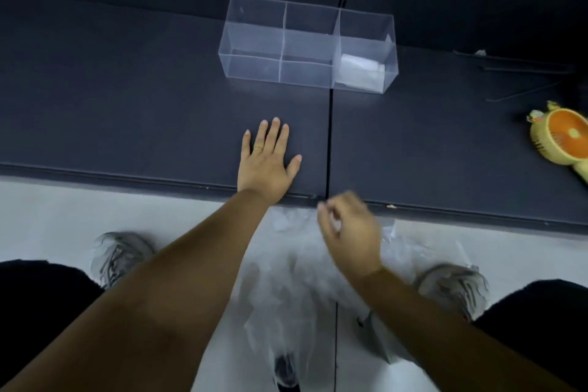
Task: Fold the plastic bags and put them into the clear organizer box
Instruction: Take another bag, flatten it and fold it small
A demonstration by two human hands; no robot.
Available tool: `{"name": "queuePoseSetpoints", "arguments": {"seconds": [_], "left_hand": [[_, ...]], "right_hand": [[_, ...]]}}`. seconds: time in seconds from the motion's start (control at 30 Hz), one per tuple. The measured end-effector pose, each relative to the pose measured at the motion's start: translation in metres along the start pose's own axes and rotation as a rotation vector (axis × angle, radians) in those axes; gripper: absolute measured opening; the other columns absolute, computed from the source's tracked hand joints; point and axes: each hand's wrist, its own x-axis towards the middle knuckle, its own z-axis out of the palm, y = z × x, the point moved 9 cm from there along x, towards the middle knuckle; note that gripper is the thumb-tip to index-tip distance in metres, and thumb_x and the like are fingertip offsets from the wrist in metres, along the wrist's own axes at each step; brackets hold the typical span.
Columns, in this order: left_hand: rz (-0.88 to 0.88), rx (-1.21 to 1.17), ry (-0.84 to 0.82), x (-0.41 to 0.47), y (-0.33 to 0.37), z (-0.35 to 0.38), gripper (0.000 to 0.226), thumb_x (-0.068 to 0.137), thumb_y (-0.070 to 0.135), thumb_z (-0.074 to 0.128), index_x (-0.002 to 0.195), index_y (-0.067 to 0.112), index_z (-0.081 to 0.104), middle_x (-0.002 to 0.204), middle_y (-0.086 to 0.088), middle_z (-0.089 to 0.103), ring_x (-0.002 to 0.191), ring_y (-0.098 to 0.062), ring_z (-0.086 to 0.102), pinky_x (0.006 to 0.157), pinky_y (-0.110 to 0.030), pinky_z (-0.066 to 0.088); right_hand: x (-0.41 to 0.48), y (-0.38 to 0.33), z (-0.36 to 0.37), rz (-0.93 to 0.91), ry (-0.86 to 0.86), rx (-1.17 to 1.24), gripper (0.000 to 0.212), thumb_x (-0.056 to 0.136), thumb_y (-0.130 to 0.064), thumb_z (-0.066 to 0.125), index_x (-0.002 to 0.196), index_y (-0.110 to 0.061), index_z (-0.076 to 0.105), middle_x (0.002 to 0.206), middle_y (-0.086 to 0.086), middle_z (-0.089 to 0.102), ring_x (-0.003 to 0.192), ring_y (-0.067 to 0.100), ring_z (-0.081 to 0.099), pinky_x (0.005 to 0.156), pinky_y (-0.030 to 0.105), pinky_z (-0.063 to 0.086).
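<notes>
The clear organizer box (pixel 254 29) stands on the dark table (pixel 127 105), split into several compartments. A folded white plastic bag (pixel 362 71) lies in its front right compartment; the other compartments look bare. My left hand (pixel 267 165) rests flat on the table near the front edge, fingers straight. My right hand (pixel 350 232) is blurred just below the table's edge, its fingers curled and pinching a crumpled clear plastic bag (pixel 296 289). That bag hangs down between my knees over the pale floor.
A yellow and orange handheld fan (pixel 563 137) lies at the table's right edge. Thin dark rods (pixel 525 92) lie at the back right. A seam (pixel 329 143) splits the tabletop. My grey shoes (pixel 124 251) stand on the floor below.
</notes>
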Motion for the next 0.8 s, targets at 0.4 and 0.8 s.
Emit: {"name": "queuePoseSetpoints", "arguments": {"seconds": [0.4, 0.8], "left_hand": [[-0.028, -0.056, -0.124, -0.047, -0.02, 0.0, 0.07, 0.096, 0.058, 0.013, 0.153, 0.021, -0.004, 0.161, 0.002, -0.012, 0.147, -0.018, -0.015, 0.117, -0.042, -0.012], [0.04, -1.234, -0.627, -0.087, 0.07, -0.082, 0.014, 0.089, 0.024, 0.067, 0.101, 0.019, 0.074, 0.107, 0.003, 0.072, 0.093, -0.003, 0.067, 0.08, -0.023, 0.051]], "right_hand": [[-0.069, 0.09, 0.013, 0.718, -0.487, 0.179, 0.032, 0.089, -0.025, 0.065, 0.065, -0.008, 0.054, 0.064, 0.009, 0.054, 0.058, 0.015, 0.049, 0.059, 0.026, 0.035], [0.064, 0.033, -0.074, 0.793, -0.351, 1.152, 0.03, 0.091, -0.041, 0.058, 0.094, -0.012, 0.063, 0.084, 0.004, 0.067, 0.081, 0.017, 0.063, 0.078, 0.031, 0.052]]}}
